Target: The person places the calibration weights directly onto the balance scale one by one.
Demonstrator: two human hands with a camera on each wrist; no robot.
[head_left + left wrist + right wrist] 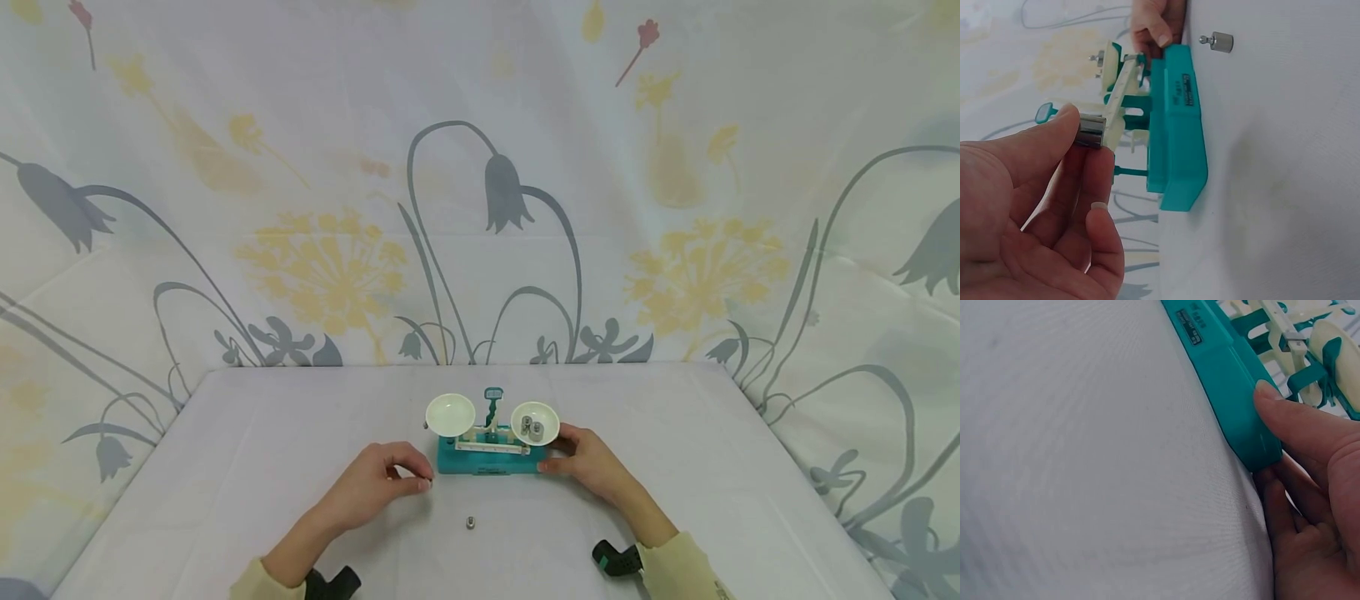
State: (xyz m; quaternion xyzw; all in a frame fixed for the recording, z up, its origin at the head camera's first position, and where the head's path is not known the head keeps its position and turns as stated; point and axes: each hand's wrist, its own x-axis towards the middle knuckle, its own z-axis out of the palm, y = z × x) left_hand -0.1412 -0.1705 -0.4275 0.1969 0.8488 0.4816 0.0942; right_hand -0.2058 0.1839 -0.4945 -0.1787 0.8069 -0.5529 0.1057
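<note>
A teal balance scale [491, 461] with two cream pans stands on the table. Its left pan [450, 415] is bare, while the right pan [546, 413] carries a few metal weights [537, 430]. Just left of the base, my left hand [378, 479] pinches a shiny cylindrical weight [1090, 131] between thumb and fingers. My right hand [592, 467] grips the right end of the base, thumb [1288, 415] on its front face and the other fingers partly hidden behind. Another knobbed weight [470, 522] lies on the cloth in front of the scale.
White cloth [300, 408] covers the table, and a flower-printed curtain [480, 275] hangs behind it. Black wrist devices [617, 558] are strapped at both sleeves.
</note>
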